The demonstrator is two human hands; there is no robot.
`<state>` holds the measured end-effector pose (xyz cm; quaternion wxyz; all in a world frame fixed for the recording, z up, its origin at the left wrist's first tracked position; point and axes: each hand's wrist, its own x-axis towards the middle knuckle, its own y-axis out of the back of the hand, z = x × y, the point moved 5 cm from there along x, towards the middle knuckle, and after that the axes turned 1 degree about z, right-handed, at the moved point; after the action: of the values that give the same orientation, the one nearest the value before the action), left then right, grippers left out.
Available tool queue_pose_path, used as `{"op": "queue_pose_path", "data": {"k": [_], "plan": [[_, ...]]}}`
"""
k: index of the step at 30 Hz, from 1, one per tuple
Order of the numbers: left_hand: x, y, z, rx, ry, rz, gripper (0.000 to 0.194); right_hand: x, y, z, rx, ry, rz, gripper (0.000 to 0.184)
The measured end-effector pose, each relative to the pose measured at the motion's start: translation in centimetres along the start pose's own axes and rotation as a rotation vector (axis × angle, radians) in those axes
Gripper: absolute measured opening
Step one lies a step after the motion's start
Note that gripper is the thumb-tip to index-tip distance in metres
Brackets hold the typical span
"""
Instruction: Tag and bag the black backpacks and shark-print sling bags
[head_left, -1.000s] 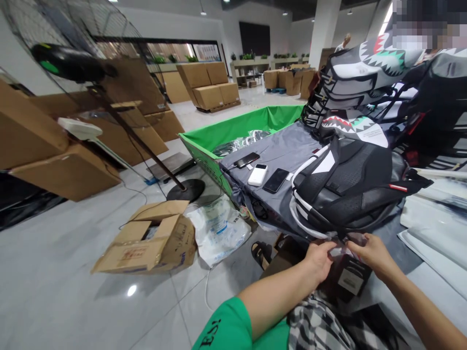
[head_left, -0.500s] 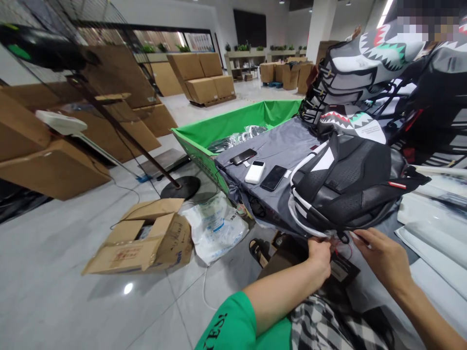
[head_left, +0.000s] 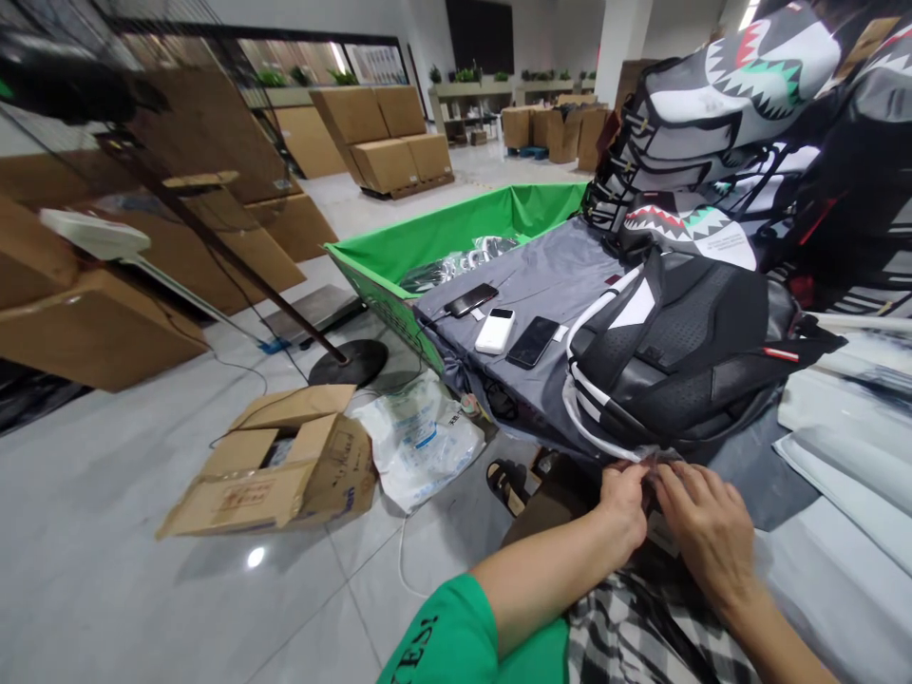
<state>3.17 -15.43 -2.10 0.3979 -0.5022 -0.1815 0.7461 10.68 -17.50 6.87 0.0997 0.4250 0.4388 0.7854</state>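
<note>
Room is tight up close: the black backpack (head_left: 676,347) sits at the near edge of the grey cloth (head_left: 527,256), with white sheets (head_left: 847,465) crowding the right. The tiled floor (head_left: 128,503) opens out to the left, past a cardboard box (head_left: 275,465). Two phones (head_left: 533,342) and a power bank (head_left: 495,331) lie on the cloth. My left hand (head_left: 623,503) and right hand (head_left: 702,522) are curled nearly together, pinching a small tag (head_left: 661,532) just below the backpack's lower edge. My fingers hide exactly what they grip.
</note>
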Motion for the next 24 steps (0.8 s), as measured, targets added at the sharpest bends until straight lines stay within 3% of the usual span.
{"op": "queue_pose_path", "data": {"k": [5, 10, 14, 17, 24], "plan": [[-0.6, -0.1, 0.2, 0.037, -0.054, -0.081, 0.020, -0.8, 0.4, -0.3, 0.041, -0.019, 0.039, 0.022], [0.3, 0.0, -0.7, 0.096, -0.114, 0.039, 0.017, -0.5, 0.9, -0.1, 0.129, -0.015, 0.120, 0.015], [0.7, -0.2, -0.8, 0.112, -0.166, 0.115, 0.024, -0.3, 0.1, 1.4, 0.041, -0.227, 0.226, 0.017], [0.5, 0.0, -0.5, 0.145, -0.191, 0.146, 0.023, 0.1, -1.3, 1.7, -0.068, -0.301, 0.194, 0.019], [-0.8, 0.5, 0.7, 0.241, -0.222, 0.086, 0.017, 0.8, -1.6, 1.2, -0.123, -0.177, 0.094, 0.029]]}}
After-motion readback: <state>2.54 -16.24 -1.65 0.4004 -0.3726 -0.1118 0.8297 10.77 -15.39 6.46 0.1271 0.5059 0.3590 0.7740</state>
